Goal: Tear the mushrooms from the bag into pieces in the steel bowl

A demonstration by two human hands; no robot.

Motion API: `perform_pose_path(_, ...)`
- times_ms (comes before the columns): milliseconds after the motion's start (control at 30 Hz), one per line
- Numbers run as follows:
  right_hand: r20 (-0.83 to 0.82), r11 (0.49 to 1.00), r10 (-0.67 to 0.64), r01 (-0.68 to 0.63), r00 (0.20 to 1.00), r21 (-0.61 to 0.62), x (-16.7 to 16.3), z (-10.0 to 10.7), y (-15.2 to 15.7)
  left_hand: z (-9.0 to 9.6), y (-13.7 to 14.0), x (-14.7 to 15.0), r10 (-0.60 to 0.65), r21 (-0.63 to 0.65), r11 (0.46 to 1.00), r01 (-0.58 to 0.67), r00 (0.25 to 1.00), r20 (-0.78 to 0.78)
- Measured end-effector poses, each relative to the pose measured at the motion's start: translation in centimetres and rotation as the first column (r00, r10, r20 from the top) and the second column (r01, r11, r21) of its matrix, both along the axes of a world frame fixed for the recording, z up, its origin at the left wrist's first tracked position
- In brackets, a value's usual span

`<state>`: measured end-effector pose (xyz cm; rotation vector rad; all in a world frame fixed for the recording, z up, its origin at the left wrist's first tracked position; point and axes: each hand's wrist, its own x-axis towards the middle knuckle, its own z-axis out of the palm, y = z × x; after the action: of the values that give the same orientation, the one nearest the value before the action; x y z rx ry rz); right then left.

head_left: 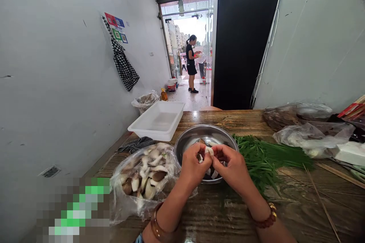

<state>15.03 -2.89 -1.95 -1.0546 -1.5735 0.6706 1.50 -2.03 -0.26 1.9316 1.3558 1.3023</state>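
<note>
Left hand [194,164] and right hand [231,164] are held together over the bowl [188,138], a pale mushroom piece [209,151] being pinched between the fingertips of both. If it were torn with a jerk, fragments could be scattered past the rim. By a knock from the left forearm, the bag [117,197] at the bowl's 8 o'clock could be dragged and its mushrooms [149,190] spilled, its mouth being open. Smooth, stubby stems and brown caps are held there by thin, crinkled clear plastic. At 11 o'clock a rigid, white rectangular tray [154,134] is set. Loose pieces are gathered in the round, shiny metal bowl. At 3 o'clock, long, narrow green leaves [262,155] are heaped on the grained wooden bench [293,205]; at 4, thin, straight sticks [322,203] are laid.
</note>
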Motion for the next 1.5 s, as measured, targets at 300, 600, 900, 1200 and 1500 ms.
perform_pose_path(300, -0.182, 0.988, 0.012, -0.04, 0.983, -0.15, -0.2, -0.4, 0.0, 0.4, -0.2, -0.1, -0.117, -0.059, 0.991, 0.121, 0.991, 0.063)
perform_pose_path(600, -0.368, 0.959, 0.04, -0.139, 0.929, -0.248, 0.4, 0.1, 0.2, 0.8, -0.2, -0.1, -0.207, -0.224, 0.932, 0.284, 0.927, 0.313)
perform_pose_path(900, -0.368, 0.966, 0.04, -0.13, 0.929, -0.223, 0.4, -0.2, 0.3, 0.6, -0.2, 0.0, -0.212, -0.27, 0.906, 0.326, 0.902, 0.377)
perform_pose_path(1200, -0.398, 0.946, 0.093, -0.206, 0.912, -0.249, 0.3, -0.3, 0.3, 0.0, 0.1, 0.0, -0.164, -0.227, 0.94, 0.253, 0.922, 0.35)
perform_pose_path(1500, -0.372, 0.96, 0.086, -0.177, 0.924, -0.218, -0.1, -0.6, 0.5, -0.7, 0.1, 0.3, -0.095, -0.1, 0.988, 0.114, 0.979, 0.18)
